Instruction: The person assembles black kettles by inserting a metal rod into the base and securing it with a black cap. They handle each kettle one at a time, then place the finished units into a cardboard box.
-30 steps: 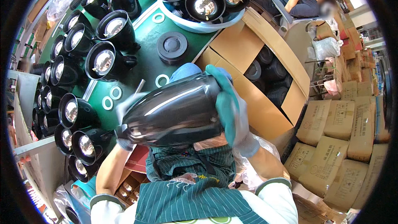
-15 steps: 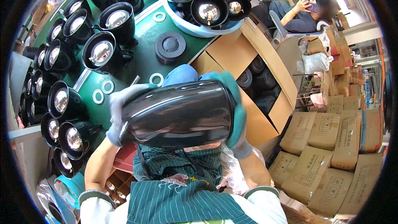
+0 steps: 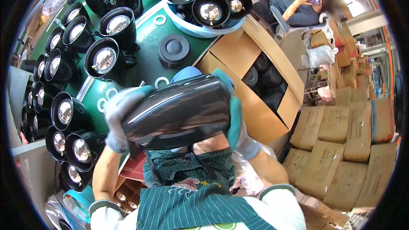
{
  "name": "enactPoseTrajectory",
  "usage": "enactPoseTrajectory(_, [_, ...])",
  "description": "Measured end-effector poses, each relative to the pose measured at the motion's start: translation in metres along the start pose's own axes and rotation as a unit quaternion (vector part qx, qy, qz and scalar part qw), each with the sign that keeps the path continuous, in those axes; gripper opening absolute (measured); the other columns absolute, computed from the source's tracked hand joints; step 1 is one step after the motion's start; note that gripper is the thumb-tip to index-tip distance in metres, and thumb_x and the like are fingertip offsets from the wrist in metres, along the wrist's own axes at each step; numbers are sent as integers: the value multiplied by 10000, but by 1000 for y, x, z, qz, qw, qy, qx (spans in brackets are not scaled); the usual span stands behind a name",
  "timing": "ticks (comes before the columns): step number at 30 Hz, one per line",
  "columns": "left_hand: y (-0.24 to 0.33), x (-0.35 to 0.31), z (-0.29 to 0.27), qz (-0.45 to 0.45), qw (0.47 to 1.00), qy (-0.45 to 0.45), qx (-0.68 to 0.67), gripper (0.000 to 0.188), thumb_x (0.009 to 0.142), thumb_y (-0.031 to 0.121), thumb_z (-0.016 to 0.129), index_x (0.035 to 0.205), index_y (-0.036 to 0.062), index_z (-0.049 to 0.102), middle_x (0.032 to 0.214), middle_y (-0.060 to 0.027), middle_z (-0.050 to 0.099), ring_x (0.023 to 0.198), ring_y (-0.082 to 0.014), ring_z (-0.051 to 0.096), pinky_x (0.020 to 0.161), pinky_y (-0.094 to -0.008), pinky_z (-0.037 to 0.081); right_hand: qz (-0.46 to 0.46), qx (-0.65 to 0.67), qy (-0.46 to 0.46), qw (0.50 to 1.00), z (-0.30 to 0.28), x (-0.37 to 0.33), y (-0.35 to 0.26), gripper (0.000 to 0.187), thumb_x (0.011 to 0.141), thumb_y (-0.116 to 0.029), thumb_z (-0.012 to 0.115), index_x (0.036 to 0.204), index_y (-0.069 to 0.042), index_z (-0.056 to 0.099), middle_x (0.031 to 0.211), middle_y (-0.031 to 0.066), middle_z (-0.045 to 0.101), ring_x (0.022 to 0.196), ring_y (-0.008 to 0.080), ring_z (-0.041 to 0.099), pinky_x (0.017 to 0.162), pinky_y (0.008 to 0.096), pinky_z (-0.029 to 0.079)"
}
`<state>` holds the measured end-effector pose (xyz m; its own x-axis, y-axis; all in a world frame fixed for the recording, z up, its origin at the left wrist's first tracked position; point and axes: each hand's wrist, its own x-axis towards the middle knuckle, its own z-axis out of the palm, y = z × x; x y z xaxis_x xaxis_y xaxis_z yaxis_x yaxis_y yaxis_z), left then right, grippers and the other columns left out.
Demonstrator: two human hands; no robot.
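Across my lap I hold a large glossy black jug body lying on its side, its right end tilted up. My left hand, in a grey and teal glove, is closed round the narrower left end. At the wider right end my right hand, gloved alike, presses its fingers and palm against the rim. The jug's underside and the mouth are turned out of sight. Just beyond it on the green table are a stack of black ribbed discs and a white ring.
Many black jugs with silvery insides crowd the table's left and far side. A pale blue basin holds more. An open carton with black discs stands right of it. Stacked cartons fill the right; a seated person holds a phone.
The jug has swung slightly, its right end now higher and its left end lower. Both hands have moved with it and still grip it. The view has shifted a little.
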<state>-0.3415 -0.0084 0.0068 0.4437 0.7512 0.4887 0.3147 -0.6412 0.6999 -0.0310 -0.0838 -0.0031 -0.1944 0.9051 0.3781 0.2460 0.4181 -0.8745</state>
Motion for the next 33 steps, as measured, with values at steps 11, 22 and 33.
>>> enactPoseTrajectory(11, [-61, -104, 65, -470, 677, 63, -562, 280, 988, 148, 634, 1201, -15, 715, 1127, -100, 749, 1017, -188, 708, 937, -339, 585, -200, -99, -60, 973, -12, -2, -18, 1131, 850, -810, 580, 1655, -94, 234, 1673, 327, 157, 1528, 553, 202, 1201, 654, 213])
enactPoseTrajectory(22, [47, 13, 24, -55, 997, -32, 33, 451, 758, 222, 860, 1136, -5, 764, 1005, -137, 785, 894, -218, 765, 840, -335, 580, 252, 399, 140, 871, 3, -87, 56, 653, 1104, -350, 488, 1602, 30, 304, 1662, 143, 315, 1529, 237, 319, 1262, 372, 235])
enactPoseTrajectory(33, [-23, -87, 72, -16, 956, -100, 276, 668, 798, 282, 776, 1379, 14, 585, 1425, -244, 523, 1284, -440, 521, 1106, -564, 405, -79, -46, -201, 975, -65, -6, -3, 959, 610, -391, 953, 1412, -9, 592, 1464, 216, 558, 1358, 359, 549, 1148, 466, 426])
